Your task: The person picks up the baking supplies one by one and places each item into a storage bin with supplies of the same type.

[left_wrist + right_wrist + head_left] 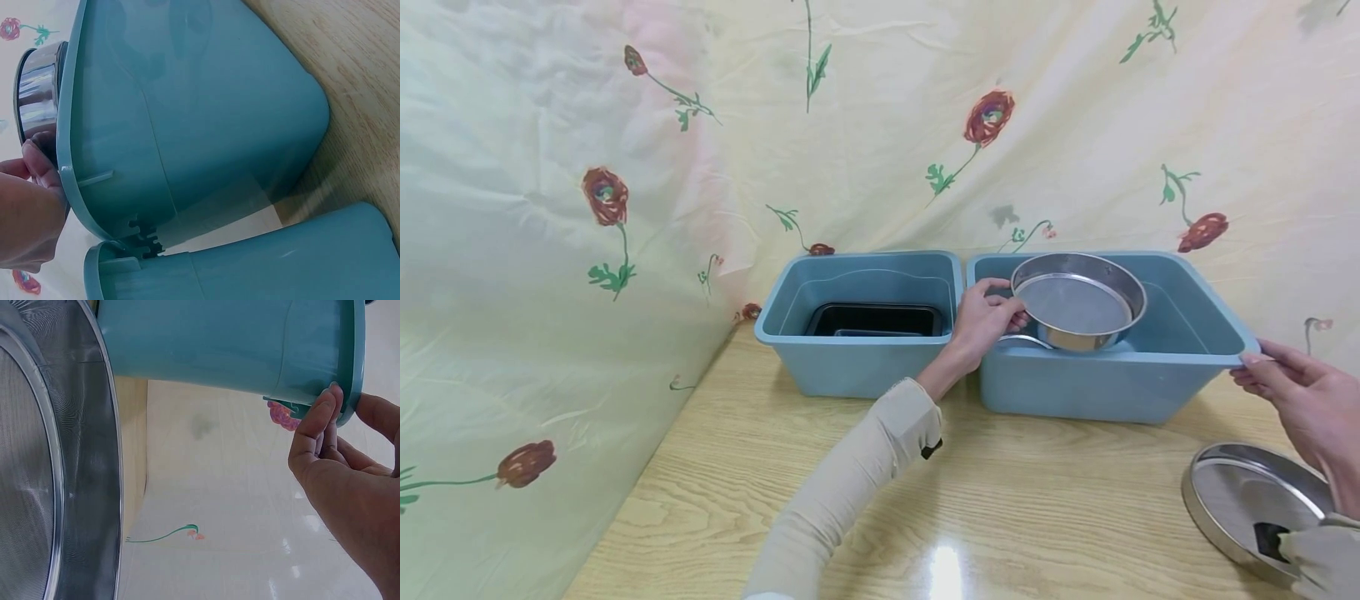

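My left hand pinches the near-left rim of a round metal sieve, its flat mesh facing up, at the top of the right blue bin. In the left wrist view, the sieve's shiny side wall shows above the bin's rim. My right hand grips the right front corner of that same bin, thumb on the rim and fingers beneath it, as the right wrist view also shows. A curved metal rod pokes up at the bin's front edge, beside the sieve.
Left of it stands a second blue bin with black rectangular trays inside. Another round sieve lies on the wooden table at right, partly behind my right sleeve. Floral cloth hangs behind and at left.
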`<action>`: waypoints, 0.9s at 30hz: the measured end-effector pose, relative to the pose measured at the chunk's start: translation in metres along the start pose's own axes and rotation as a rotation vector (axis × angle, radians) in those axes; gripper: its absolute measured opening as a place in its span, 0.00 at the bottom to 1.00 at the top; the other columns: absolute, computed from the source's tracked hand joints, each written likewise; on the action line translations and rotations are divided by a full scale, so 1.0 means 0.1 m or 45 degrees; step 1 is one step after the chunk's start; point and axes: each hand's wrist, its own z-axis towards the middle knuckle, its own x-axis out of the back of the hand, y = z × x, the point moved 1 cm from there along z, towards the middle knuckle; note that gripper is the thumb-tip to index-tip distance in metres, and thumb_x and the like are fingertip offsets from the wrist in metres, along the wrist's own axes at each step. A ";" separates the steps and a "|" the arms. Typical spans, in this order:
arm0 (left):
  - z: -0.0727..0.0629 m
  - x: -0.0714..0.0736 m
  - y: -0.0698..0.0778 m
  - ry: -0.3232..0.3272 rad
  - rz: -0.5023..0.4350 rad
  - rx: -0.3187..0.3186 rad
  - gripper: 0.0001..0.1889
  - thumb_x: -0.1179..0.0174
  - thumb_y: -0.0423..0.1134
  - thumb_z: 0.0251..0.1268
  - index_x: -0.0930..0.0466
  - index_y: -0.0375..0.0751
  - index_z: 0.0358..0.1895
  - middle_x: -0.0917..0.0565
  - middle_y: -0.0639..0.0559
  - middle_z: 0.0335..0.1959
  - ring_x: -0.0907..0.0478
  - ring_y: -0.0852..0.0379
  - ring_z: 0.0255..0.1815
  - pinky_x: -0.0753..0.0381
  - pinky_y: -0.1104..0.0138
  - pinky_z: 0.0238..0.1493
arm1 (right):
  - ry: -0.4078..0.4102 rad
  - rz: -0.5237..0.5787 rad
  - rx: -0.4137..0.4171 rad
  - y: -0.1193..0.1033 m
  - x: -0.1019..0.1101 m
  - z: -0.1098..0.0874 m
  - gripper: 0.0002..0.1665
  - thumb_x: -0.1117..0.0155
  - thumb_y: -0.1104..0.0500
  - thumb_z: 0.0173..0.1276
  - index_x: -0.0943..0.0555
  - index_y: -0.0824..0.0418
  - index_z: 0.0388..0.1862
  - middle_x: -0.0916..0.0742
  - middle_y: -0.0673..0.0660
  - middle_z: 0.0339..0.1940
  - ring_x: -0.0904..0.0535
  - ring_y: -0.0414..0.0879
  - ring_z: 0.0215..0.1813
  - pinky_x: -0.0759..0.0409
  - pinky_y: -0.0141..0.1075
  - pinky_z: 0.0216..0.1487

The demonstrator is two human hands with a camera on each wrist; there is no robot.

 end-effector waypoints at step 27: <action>0.09 0.02 -0.02 0.073 0.046 -0.014 0.16 0.39 0.25 0.70 0.25 0.27 0.59 0.15 0.48 0.24 0.20 0.60 0.22 0.14 0.69 0.32 | 0.047 -0.092 -0.024 0.00 0.03 0.00 0.20 0.41 0.66 0.79 0.14 0.39 0.46 0.10 0.43 0.33 0.15 0.33 0.32 0.21 0.19 0.36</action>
